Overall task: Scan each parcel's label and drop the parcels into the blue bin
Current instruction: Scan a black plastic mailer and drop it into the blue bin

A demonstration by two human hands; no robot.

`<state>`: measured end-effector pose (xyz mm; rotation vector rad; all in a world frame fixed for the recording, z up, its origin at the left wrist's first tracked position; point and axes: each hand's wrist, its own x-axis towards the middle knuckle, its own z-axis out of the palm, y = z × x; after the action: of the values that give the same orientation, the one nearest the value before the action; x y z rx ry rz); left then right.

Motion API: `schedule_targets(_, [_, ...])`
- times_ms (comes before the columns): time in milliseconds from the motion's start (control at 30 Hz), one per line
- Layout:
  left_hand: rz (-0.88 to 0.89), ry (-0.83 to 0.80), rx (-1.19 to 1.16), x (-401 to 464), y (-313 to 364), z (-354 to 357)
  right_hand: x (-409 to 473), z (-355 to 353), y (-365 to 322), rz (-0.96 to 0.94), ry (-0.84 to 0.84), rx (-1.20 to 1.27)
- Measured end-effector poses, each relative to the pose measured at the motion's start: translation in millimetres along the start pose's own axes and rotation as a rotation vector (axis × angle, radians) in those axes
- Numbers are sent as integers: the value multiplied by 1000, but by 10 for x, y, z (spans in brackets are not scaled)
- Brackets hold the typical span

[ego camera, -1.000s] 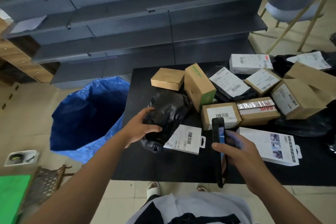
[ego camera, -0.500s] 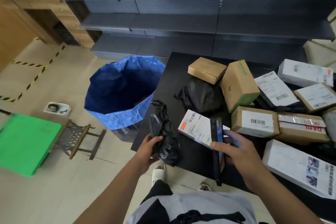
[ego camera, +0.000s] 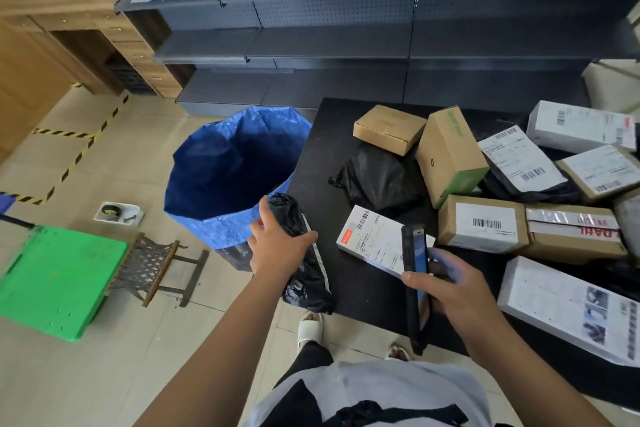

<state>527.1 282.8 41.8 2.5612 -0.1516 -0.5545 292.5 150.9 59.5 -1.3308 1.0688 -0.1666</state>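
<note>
My left hand (ego camera: 277, 248) grips a black plastic-wrapped parcel (ego camera: 304, 274) at the table's left front corner, just right of the blue bin (ego camera: 228, 170), which stands open on the floor. A white label edge shows along the parcel's right side. My right hand (ego camera: 446, 288) holds a dark phone-like scanner (ego camera: 414, 284) upright over the black table (ego camera: 360, 291). Beside the scanner lies a flat white labelled parcel (ego camera: 370, 239). Several cardboard, white and black-bag parcels are piled to the right, among them a barcode box (ego camera: 481, 224) and another black bag (ego camera: 377, 180).
Dark metal shelving (ego camera: 346, 38) rises behind the table and bin. On the floor to the left are a green plastic platform (ego camera: 59, 277), a small woven stool (ego camera: 156, 267) and a white tray (ego camera: 119, 213). A wooden counter (ego camera: 69, 28) fills the upper left. My feet show below the table edge.
My left hand lifted the black parcel off the table and carried it left toward the blue bin. The view swung left. My right hand kept the scanner in place.
</note>
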Motion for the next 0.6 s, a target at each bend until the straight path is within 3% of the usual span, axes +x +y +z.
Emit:
schedule_targets(133, [-61,-33,136,-56,28,148,-59,-62,32,10,-30,26])
schedule_targets(233, [-95,-30,111,-36,-28,216,-90,-102,76,28,-13,32])
schedule_targets(600, [-128,-137,-447,165,-310,-65,-52,-202,119,34,15,43])
